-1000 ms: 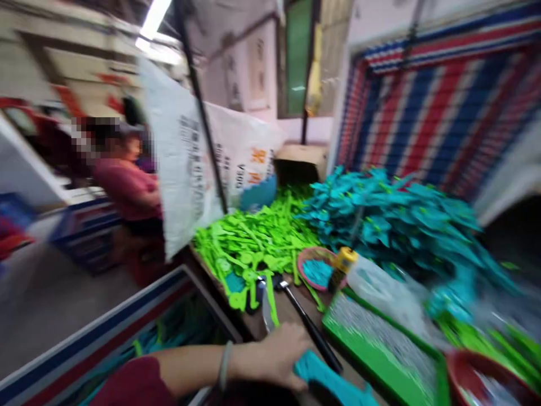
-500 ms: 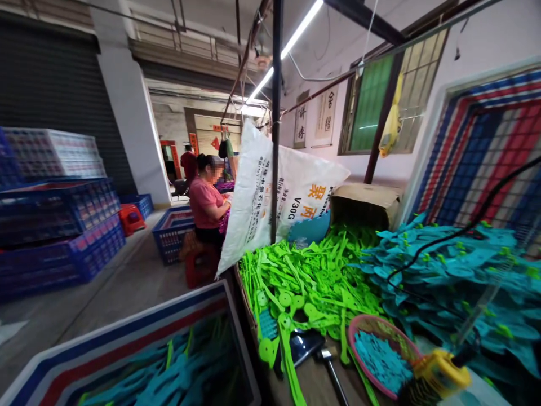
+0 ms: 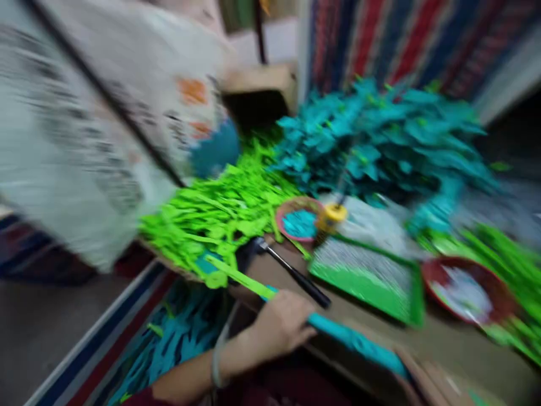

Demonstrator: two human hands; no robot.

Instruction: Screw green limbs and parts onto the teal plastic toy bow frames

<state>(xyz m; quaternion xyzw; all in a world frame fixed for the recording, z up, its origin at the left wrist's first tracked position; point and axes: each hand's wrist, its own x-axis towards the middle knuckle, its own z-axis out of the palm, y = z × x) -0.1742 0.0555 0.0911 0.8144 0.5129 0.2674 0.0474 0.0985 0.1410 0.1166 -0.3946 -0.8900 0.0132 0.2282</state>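
My left hand (image 3: 284, 322) is closed around a long teal plastic strip (image 3: 355, 338) in the lower middle of the head view. A bright green strip (image 3: 243, 277) with a round end sticks out beyond that hand toward the green pile; whether it is joined to the teal one is hidden under my fingers. At the lower right, my right hand (image 3: 431, 380) is at the other end of the teal strip, its fingers blurred and partly cut off, seeming to grip it. A hammer (image 3: 296, 275) with a black handle lies on the table (image 3: 279, 270) just beyond my left hand.
Loose green strips (image 3: 220, 203) and teal leaf-like pieces (image 3: 380, 146) are heaped behind. A pink basket (image 3: 281, 223), yellow-handled tool (image 3: 333, 215), green tray (image 3: 363, 287) and red bowl (image 3: 435, 276) stand on the table. A striped bin (image 3: 110, 349) is at left, below a white sack (image 3: 84, 141).
The view has swung down and to the right. Both my hands and the teal strip between them have come into view; the seated person has gone out of it.
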